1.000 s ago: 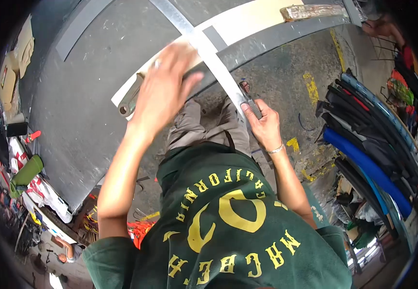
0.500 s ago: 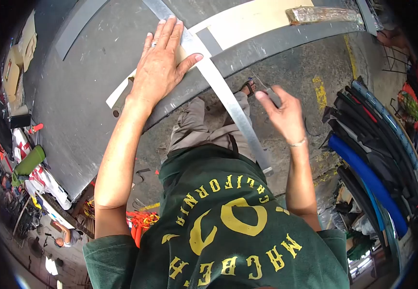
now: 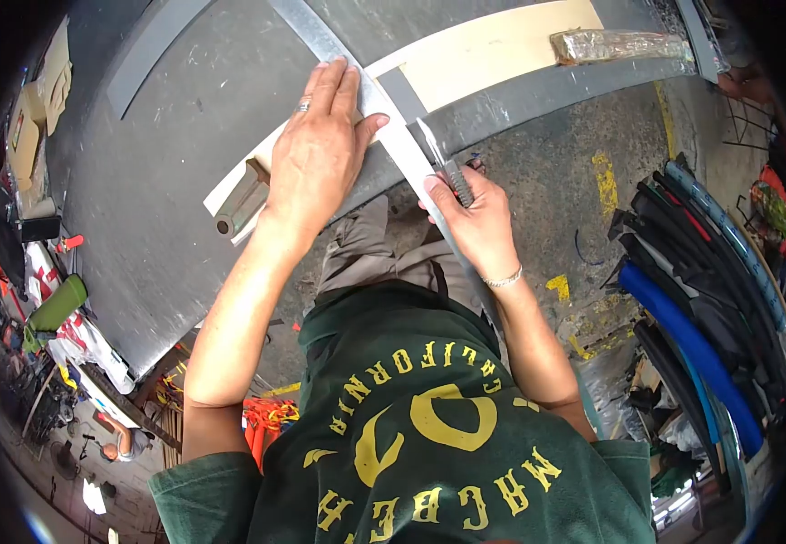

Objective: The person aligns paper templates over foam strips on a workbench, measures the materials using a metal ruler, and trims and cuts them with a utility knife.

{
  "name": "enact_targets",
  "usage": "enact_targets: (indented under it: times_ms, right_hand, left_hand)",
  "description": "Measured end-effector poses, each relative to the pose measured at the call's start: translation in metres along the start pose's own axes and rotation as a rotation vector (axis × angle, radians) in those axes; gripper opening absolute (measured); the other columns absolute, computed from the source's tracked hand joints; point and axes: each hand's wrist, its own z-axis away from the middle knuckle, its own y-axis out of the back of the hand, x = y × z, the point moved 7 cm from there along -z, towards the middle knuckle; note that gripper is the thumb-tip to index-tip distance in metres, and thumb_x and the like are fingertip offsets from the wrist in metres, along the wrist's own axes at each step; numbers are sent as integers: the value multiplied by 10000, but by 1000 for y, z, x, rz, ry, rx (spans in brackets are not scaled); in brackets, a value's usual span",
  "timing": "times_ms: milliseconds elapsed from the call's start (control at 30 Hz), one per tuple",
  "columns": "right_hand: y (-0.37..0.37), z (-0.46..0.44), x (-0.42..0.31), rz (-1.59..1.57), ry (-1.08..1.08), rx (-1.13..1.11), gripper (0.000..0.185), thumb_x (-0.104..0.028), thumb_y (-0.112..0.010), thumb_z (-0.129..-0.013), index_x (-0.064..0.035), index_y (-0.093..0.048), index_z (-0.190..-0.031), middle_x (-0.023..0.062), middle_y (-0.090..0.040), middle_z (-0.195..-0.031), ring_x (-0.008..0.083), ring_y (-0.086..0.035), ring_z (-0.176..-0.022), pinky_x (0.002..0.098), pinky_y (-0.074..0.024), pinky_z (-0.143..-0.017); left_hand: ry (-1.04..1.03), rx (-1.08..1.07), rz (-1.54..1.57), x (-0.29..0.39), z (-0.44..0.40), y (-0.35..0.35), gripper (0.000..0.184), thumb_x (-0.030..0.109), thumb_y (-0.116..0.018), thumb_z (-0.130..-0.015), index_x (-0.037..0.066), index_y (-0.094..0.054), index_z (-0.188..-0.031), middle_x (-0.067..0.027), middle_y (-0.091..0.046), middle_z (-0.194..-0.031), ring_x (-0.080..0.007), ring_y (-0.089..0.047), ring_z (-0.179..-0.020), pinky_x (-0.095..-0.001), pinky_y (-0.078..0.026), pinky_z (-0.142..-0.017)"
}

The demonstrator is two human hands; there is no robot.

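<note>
Two bare hands are at the near edge of a dark gray worktop [image 3: 175, 118], over which a long metal straightedge [image 3: 402, 150] runs slantwise and juts out past the edge toward the person's body. The left hand [image 3: 316, 154], a ring on one finger, lies palm down with its fingers extended and side by side, grasping nothing; its fingertips and thumb rest on the straightedge. The right hand [image 3: 479, 222], with a bracelet [image 3: 504, 279] at the wrist, has its fingers closed around the ribbed gray handle of a knife [image 3: 456, 181]. The blade points away from the body, just beside the straightedge and near the worktop's edge. A cream sheet [image 3: 475, 59] lies on the worktop to the right of the straightedge, with a short gray strip [image 3: 400, 95] at its near end. A bundle in clear wrapping [image 3: 620, 47] sits at the sheet's far right end. Left of the left hand, a dark tool [image 3: 243, 199] with a round opening at one end rests on a pale strip [image 3: 221, 186]. Farther off on the left lies a curved gray piece [image 3: 153, 54]. Beyond the worktop to the right, a blue roll [image 3: 692, 363] lies among dark rolls [image 3: 683, 249].
</note>
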Motion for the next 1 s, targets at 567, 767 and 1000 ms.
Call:
enact_targets:
  times_ms: [567, 767, 1000]
  right_hand:
    - [-10, -5, 1, -337, -125, -37, 204, -159, -708, -994, 33, -719, -1060, 49, -730, -817, 97, -711, -712, 257, -561, -606]
    - [-11, -8, 7, -167, -79, -29, 307, -276, -694, -1000, 15, -735, -1090, 94, -753, -856, 149, -689, -788, 347, -544, -727]
    - [2, -5, 0, 98, 101, 55, 427, -422, -697, -963, -25, -719, -1120, 236, -721, -938, 402, -718, -885, 441, -551, -791]
  left_hand:
    - [-18, -16, -41, 7, 2, -6, 529, 282, -667, -1000, -59, -580, -1395, -211, -538, -1505, -354, -513, -1415, -429, -514, -1084]
    - [-24, -137, 67, 8, -3, 8, 619, 192, -701, -957, -86, -480, -1464, -257, -477, -1542, -400, -427, -1469, -441, -482, -1124]
    - [7, -159, 144, 20, -5, 9, 614, 120, -683, -961, -145, -448, -1462, -315, -398, -1580, -451, -392, -1475, -457, -413, -1165]
